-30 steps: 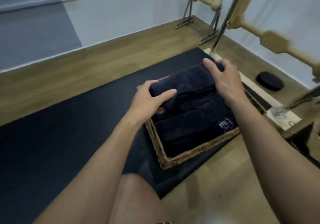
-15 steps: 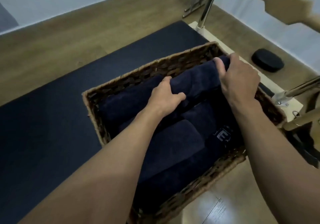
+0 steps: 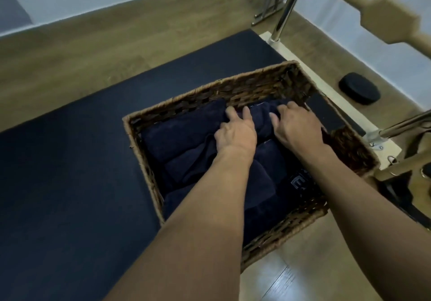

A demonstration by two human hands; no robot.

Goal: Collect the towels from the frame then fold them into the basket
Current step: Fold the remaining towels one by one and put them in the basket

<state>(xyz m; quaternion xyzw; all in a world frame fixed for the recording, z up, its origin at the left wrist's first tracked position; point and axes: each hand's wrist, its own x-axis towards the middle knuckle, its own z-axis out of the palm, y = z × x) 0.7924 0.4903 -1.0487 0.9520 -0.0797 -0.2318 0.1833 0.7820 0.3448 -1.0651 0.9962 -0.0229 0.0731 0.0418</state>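
Lying against the far wall of the wicker basket (image 3: 233, 88), the plush navy towel (image 3: 262, 123) tops other folded towels (image 3: 186, 160), with a dark gap at its right. The left hand (image 3: 235, 134) presses it with flat fingers. The right hand (image 3: 299, 128) bends over its far edge; whether it pinches I cannot tell. Half a second ago both hands gripped it, wider apart. A black mat (image 3: 70, 172) lies beneath, with wooden floor (image 3: 105, 51) beyond.

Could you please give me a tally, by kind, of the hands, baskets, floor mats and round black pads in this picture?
hands: 2, the left hand and the right hand
basket: 1
floor mat: 1
round black pad: 1
Total: 5
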